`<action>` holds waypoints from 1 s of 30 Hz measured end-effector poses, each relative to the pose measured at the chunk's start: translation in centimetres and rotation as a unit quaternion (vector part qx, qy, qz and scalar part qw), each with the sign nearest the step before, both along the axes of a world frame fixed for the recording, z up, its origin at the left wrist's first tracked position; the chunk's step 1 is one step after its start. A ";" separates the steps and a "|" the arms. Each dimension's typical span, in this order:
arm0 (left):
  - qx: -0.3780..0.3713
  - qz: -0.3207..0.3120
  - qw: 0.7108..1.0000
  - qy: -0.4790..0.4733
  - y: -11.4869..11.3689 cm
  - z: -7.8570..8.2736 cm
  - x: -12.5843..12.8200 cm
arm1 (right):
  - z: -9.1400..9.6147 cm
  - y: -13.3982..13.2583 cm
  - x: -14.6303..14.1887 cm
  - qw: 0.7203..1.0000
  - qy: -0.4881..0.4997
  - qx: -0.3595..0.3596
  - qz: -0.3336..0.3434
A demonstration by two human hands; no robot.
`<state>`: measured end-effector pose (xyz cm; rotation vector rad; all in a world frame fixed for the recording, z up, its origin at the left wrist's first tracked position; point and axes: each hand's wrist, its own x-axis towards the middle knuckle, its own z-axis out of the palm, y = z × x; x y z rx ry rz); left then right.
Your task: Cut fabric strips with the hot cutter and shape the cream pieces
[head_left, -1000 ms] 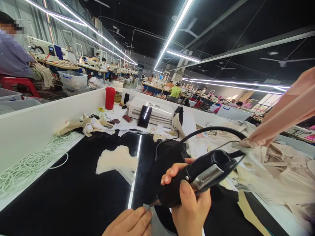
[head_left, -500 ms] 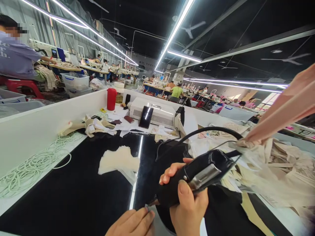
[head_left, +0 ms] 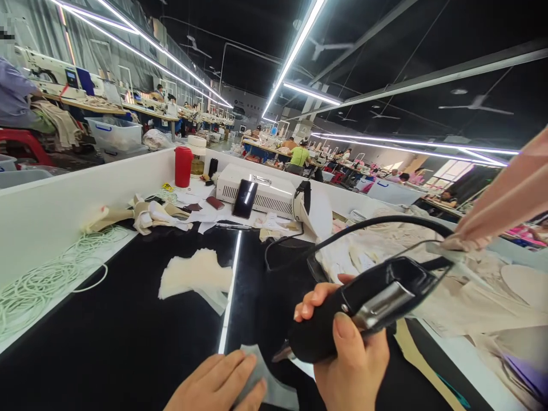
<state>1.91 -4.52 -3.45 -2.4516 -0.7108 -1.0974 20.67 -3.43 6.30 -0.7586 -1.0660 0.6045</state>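
Observation:
My right hand [head_left: 353, 359] is wrapped round a black corded hand tool [head_left: 319, 337] with a pointed metal tip [head_left: 282, 351] and a silver lever on its side. The tip points down and left, just clear of a thin greyish sheet piece [head_left: 278, 391]. My left hand [head_left: 218, 379] lies flat on that sheet, fingers stretched out, covering part of it. Farther up the black work surface [head_left: 111, 337] rests a cream fabric piece [head_left: 194, 274] with a paler layer showing under its lower right edge.
Light green cord [head_left: 55, 279] lies coiled at left. A white vented box [head_left: 265, 191], a phone [head_left: 245, 198] and a red cup [head_left: 183, 166] stand at the back. Fabric is heaped at right [head_left: 462, 302]. Pink cloth [head_left: 505, 194] hangs by the tool's cable. People sit at machines beyond the partition.
The tool in my right hand has moved right, its tip away from my left fingertips. More of the greyish sheet shows beside my left hand. The view has shifted slightly right.

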 end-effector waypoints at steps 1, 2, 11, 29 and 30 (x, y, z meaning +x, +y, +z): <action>-0.001 0.004 1.000 -0.004 -0.1 -0.1 0.1 | 0.0 -0.4 0.6 1.000 -0.003 -0.002 -0.003; -0.002 0.004 1.000 -0.002 -0.1 -0.1 0.2 | 0.0 -0.8 1.1 1.000 -0.003 -0.003 -0.005; 0.014 -0.018 0.995 0.098 0.3 1.2 -1.0 | 0.3 -3.2 1.5 0.996 0.046 -0.047 -0.058; -0.009 -0.042 0.995 0.094 0.5 2.9 -1.4 | 0.7 -4.4 0.7 0.994 0.060 -0.060 -0.063; -0.007 -0.048 0.994 0.094 0.4 3.2 -1.4 | 0.8 -4.5 0.6 0.995 0.060 -0.055 -0.063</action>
